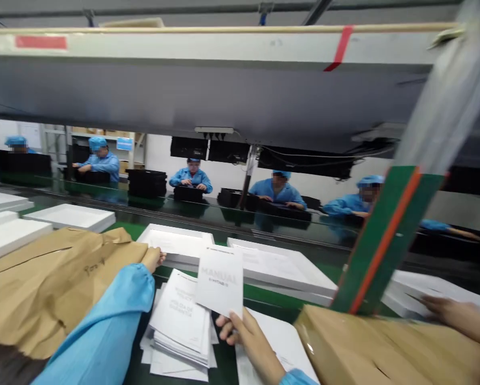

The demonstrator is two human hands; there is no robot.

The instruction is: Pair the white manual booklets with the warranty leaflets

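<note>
My right hand (pixel 250 339) pinches a white manual booklet (pixel 220 279) by its lower edge, holding it up with the cover facing me. Out to the left, my left hand (pixel 154 259) has its fingers curled at the near left corner of an open shallow white box (pixel 171 243); the exact grip is partly hidden. Between my arms is an uneven stack of white printed leaflets (pixel 181 315). A second shallow white box (pixel 280 267) with printed papers inside sits behind the booklet. Under my right hand lies another pile of white paper (pixel 282 347).
Crumpled brown paper (pixel 63 272) covers the left side. A brown carton (pixel 368 342) and a green-and-orange post (pixel 388 240) stand right, beside another person's hand (pixel 456 315). Workers in blue sit across the green conveyor (pixel 264 294). A shelf (pixel 183 85) hangs overhead.
</note>
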